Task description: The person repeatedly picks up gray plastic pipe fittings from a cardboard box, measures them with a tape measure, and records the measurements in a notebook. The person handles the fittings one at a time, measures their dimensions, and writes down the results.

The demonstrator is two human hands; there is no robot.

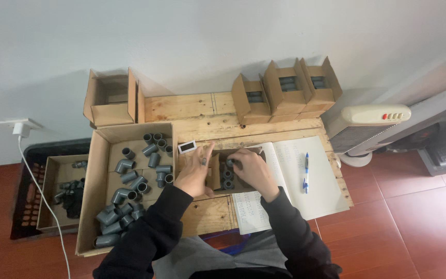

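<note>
You are working at frame centre on the wooden bench. Your right hand is closing its fingers on a grey pipe fitting, a short round-mouthed piece, at the top of the small box, where more fittings are sitting. Your left hand is lying open, fingers spread, against the box's left flap. At left, a large carton is holding loose grey elbows.
</note>
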